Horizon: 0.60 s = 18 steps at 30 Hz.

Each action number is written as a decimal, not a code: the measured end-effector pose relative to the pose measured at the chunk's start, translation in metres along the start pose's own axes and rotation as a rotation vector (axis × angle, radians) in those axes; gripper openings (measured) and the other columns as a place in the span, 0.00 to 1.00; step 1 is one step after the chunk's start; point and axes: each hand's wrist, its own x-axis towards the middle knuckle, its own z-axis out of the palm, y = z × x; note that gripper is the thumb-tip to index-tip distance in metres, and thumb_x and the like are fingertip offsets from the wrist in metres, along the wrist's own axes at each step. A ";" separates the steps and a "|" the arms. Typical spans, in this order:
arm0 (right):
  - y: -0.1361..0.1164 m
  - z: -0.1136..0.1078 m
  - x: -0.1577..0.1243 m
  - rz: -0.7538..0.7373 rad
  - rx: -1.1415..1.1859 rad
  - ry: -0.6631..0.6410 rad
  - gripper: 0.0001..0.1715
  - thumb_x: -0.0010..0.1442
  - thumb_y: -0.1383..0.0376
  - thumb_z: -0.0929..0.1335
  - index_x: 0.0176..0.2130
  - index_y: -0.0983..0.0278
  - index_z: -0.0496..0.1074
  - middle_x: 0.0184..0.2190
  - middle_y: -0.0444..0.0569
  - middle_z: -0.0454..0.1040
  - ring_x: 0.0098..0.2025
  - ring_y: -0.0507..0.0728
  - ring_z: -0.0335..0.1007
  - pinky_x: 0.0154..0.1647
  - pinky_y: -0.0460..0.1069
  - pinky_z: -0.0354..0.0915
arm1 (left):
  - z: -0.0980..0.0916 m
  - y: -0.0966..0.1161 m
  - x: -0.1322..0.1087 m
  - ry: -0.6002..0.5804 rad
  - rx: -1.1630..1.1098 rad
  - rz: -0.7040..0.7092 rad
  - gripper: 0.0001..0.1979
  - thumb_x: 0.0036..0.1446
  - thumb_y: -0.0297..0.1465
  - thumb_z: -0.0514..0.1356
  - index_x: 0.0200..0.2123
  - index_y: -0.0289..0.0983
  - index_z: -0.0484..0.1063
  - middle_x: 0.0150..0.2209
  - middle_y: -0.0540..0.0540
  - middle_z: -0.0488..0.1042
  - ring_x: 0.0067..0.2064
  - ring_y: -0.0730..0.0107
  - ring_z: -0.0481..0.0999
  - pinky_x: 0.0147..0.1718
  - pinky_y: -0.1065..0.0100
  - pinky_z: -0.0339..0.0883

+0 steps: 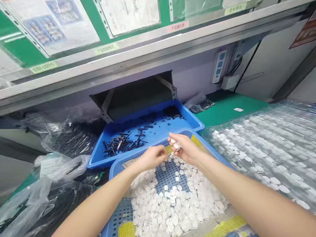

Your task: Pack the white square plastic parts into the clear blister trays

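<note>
Above the far part of a blue perforated basket (114, 172), my right hand (185, 149) is closed around a few small white plastic pieces (175, 144). Close by on its left, my left hand (153, 157) has its fingers curled together; whatever they may hold is hidden. Below both hands, many rounded-square white pieces (170, 210) lie heaped in the basket, with part of its holed bottom showing between them. A thin pale line seems to run from near my right fingertips toward the left.
Behind the basket stands a blue tray (92, 161) with small black parts (120, 144), below a dark chute (138, 95). Plastic bags (61, 168) crowd the left. Clear trays of white pieces (271, 148) cover the right. A metal shelf edge (148, 56) crosses above.
</note>
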 end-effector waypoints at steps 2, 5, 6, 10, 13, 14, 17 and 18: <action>-0.001 0.000 -0.003 0.012 -0.002 -0.021 0.08 0.51 0.66 0.63 0.23 0.68 0.64 0.13 0.39 0.62 0.11 0.42 0.54 0.06 0.37 0.50 | 0.019 0.010 0.005 -0.017 0.029 -0.001 0.08 0.48 0.35 0.55 0.28 0.36 0.65 0.27 0.51 0.67 0.28 0.72 0.65 0.25 0.74 0.55; -0.001 0.000 -0.005 0.024 -0.011 -0.070 0.07 0.51 0.68 0.63 0.24 0.68 0.65 0.16 0.41 0.65 0.11 0.43 0.56 0.06 0.37 0.50 | 0.038 0.024 0.008 -0.026 0.037 -0.035 0.15 0.41 0.38 0.61 0.30 0.35 0.64 0.30 0.48 0.66 0.30 0.69 0.65 0.25 0.73 0.56; 0.000 -0.001 -0.004 0.027 -0.016 -0.089 0.06 0.50 0.68 0.63 0.25 0.68 0.65 0.17 0.42 0.66 0.12 0.43 0.58 0.06 0.37 0.51 | 0.042 0.027 0.008 -0.024 0.030 -0.055 0.16 0.41 0.37 0.61 0.31 0.35 0.63 0.32 0.47 0.65 0.31 0.69 0.65 0.26 0.73 0.57; 0.003 -0.002 -0.003 0.051 -0.044 -0.114 0.06 0.50 0.66 0.63 0.27 0.68 0.66 0.22 0.46 0.70 0.16 0.46 0.63 0.08 0.37 0.53 | 0.042 0.035 0.006 -0.037 -0.006 -0.090 0.04 0.42 0.26 0.56 0.25 0.35 0.61 0.27 0.48 0.64 0.29 0.70 0.63 0.25 0.73 0.56; 0.003 -0.001 -0.003 0.083 -0.059 -0.066 0.08 0.51 0.64 0.62 0.27 0.68 0.66 0.23 0.47 0.70 0.17 0.47 0.64 0.08 0.37 0.54 | 0.024 0.041 0.006 -0.051 -0.041 -0.102 0.05 0.40 0.21 0.52 0.18 0.35 0.58 0.20 0.52 0.60 0.24 0.74 0.61 0.22 0.74 0.54; 0.002 -0.001 -0.003 0.089 -0.065 -0.029 0.08 0.51 0.64 0.62 0.27 0.68 0.66 0.23 0.46 0.70 0.17 0.46 0.64 0.08 0.38 0.54 | 0.014 0.043 0.006 -0.047 -0.058 -0.112 0.06 0.40 0.21 0.51 0.18 0.35 0.57 0.19 0.52 0.60 0.23 0.75 0.60 0.21 0.74 0.53; 0.002 -0.001 -0.002 0.104 -0.091 0.100 0.09 0.53 0.64 0.60 0.27 0.67 0.65 0.22 0.45 0.68 0.15 0.45 0.61 0.08 0.38 0.53 | -0.020 0.046 -0.001 -0.007 -0.137 -0.153 0.05 0.42 0.21 0.48 0.19 0.35 0.57 0.19 0.53 0.59 0.21 0.78 0.59 0.19 0.76 0.52; 0.002 -0.002 -0.001 0.113 -0.098 0.128 0.09 0.53 0.64 0.60 0.26 0.66 0.64 0.21 0.44 0.68 0.15 0.45 0.60 0.08 0.38 0.52 | -0.031 0.045 -0.004 0.030 -0.208 -0.175 0.05 0.44 0.22 0.48 0.21 0.35 0.57 0.19 0.54 0.59 0.20 0.79 0.58 0.18 0.77 0.51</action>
